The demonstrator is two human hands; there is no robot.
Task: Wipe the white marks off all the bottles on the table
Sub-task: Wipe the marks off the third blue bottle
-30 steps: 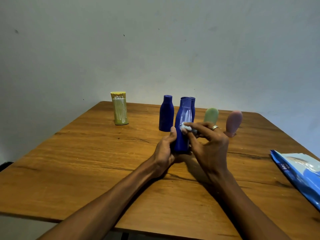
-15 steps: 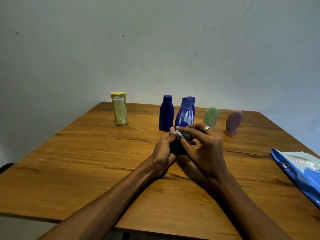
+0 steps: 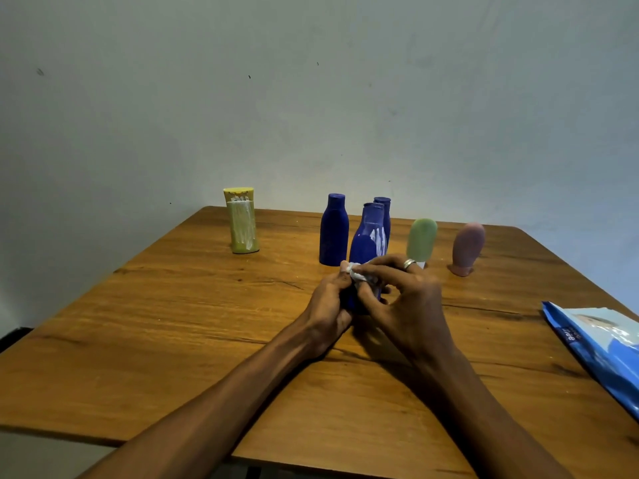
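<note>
Left hand (image 3: 328,299) gripping near blue bottle (image 3: 366,247) for steadiness; right hand (image 3: 404,299) pinching white wipe (image 3: 358,274) against it, below remaining marks.

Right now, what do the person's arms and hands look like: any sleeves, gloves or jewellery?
Both forearms are bare up to the frame's lower edge, with no sleeves, gloves or watch in view. The right hand wears one plain silver-coloured ring on a finger. The left hand shows no jewellery.
</note>
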